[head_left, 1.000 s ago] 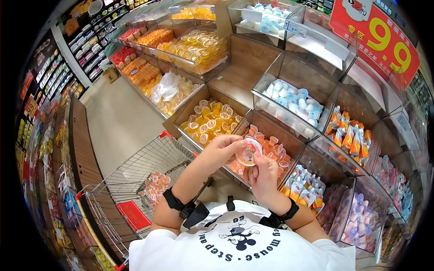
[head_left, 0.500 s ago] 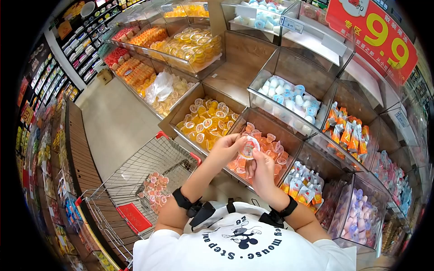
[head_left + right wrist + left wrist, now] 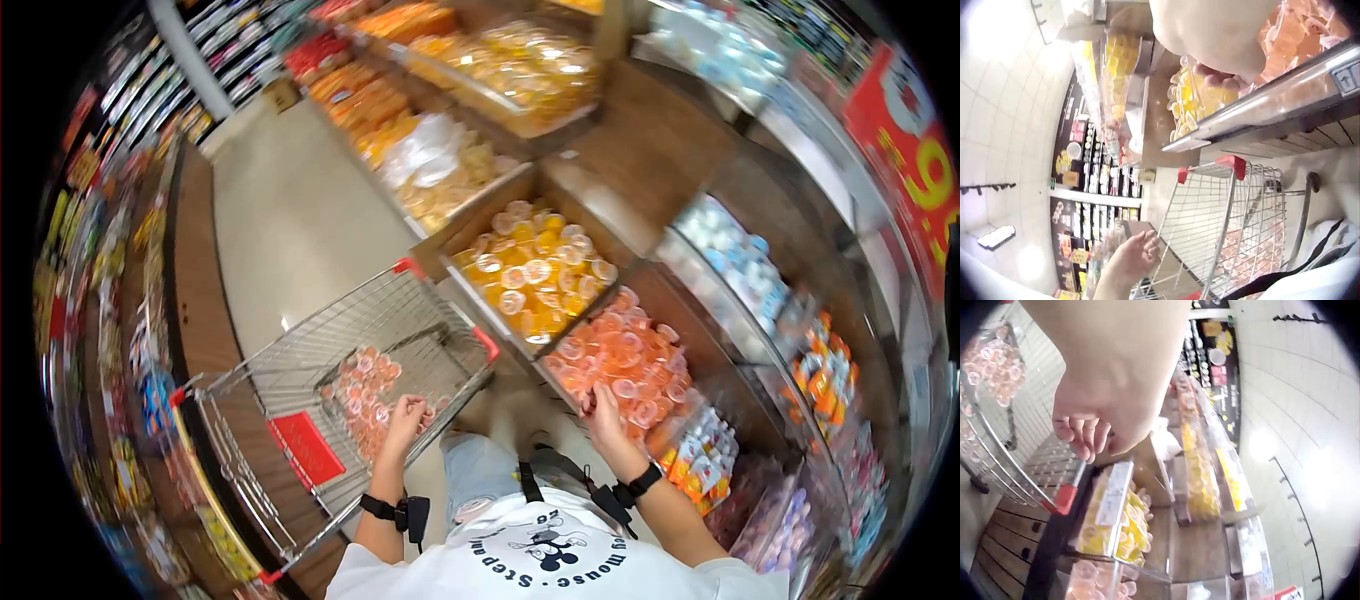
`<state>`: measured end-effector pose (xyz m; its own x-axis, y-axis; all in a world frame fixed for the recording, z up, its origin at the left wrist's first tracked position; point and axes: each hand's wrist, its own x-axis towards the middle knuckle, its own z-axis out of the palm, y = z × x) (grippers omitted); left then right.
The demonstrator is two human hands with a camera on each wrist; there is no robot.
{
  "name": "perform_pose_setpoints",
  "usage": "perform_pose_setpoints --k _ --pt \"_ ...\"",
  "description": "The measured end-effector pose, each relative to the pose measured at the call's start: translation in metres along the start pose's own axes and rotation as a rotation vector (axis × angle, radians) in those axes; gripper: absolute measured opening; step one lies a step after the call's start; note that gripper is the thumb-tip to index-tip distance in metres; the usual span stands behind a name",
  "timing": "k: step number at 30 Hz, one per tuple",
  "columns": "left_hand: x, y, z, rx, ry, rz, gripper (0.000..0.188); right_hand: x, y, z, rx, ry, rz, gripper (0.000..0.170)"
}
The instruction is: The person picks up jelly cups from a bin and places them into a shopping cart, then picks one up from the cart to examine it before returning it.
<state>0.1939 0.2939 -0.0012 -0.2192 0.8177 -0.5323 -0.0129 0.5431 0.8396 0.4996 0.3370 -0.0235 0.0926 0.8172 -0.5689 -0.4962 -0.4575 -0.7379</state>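
Note:
My left hand hangs over the near side of the shopping cart, with pink jelly cups lying inside. In the left wrist view its fingers curl loosely and nothing shows in them. My right hand is at the front edge of the bin of pink-orange jelly cups. From the right wrist its fingers look loosely bent, with no cup showing; the palm side is partly hidden.
A bin of yellow jelly cups stands beside the pink one. White and blue cups and orange pouches fill bins to the right. A white plastic bag lies on cups farther along. Packed shelves line the left side.
Both hands held a jelly cup together before; now they are apart, left over the cart and right lowered by the pink bin. The cup no longer shows in them. The head view has shifted.

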Motion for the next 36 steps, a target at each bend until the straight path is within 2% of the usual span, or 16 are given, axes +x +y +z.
perform_pose_setpoints --k 6,8,11,14,15,18,19,21,22,24,26,27,29,30,33,36 --pt "0.027 -0.089 -0.08 -0.113 0.194 -0.179 0.019 -0.008 0.042 0.098 -0.487 -0.317 0.004 0.014" --pt "0.048 -0.127 -0.109 -0.119 0.268 -0.241 0.018 0.002 0.069 0.123 -0.562 -0.461 0.098 0.013" --pt "0.1 -0.257 -0.158 0.159 0.333 -0.102 0.016 0.022 0.115 0.163 -0.633 -0.59 0.255 0.013" --pt "0.106 -0.276 -0.177 0.372 0.419 -0.222 0.017 0.052 0.172 0.2 -0.825 -0.67 0.229 0.013" --pt "0.11 -0.284 -0.181 0.401 0.431 -0.317 0.02 0.061 0.191 0.213 -0.814 -0.671 0.268 0.012" --pt "0.127 -0.314 -0.19 0.2 0.194 -0.455 0.021 0.103 0.264 0.242 -0.986 -0.699 0.226 0.016" --pt "0.135 -0.323 -0.194 0.137 0.112 -0.497 0.021 0.113 0.284 0.255 -1.15 -0.709 0.134 0.018" --pt "0.154 -0.342 -0.188 0.302 0.046 -0.37 0.024 0.134 0.318 0.273 -1.474 -0.723 -0.053 0.023" --pt "0.163 -0.349 -0.182 0.388 0.007 -0.307 0.026 0.152 0.347 0.267 -1.544 -0.701 -0.002 0.024" --pt "0.176 -0.298 -0.176 0.209 -0.014 -0.479 0.022 0.18 0.412 0.237 -1.675 -0.652 0.129 0.026" --pt "0.191 -0.345 -0.158 0.241 0.062 -0.369 0.023 0.182 0.434 0.232 -1.632 -0.662 0.189 0.025" --pt "0.193 -0.351 -0.153 0.303 0.004 -0.423 0.027 0.183 0.442 0.231 -1.614 -0.667 0.208 0.025" --pt "0.207 -0.352 -0.144 0.414 -0.105 -0.508 0.034 0.174 0.441 0.23 -1.636 -0.705 0.108 0.023" --pt "0.211 -0.35 -0.139 0.462 -0.051 -0.498 0.035 0.171 0.436 0.23 -1.651 -0.724 0.051 0.022" --pt "0.211 -0.289 -0.141 0.546 0.087 -0.502 0.039 0.172 0.43 0.215 -1.176 -0.535 0.583 0.017" --pt "0.212 -0.295 -0.136 0.558 0.137 -0.402 0.033 0.173 0.394 0.232 -1.086 -0.44 0.647 0.015"
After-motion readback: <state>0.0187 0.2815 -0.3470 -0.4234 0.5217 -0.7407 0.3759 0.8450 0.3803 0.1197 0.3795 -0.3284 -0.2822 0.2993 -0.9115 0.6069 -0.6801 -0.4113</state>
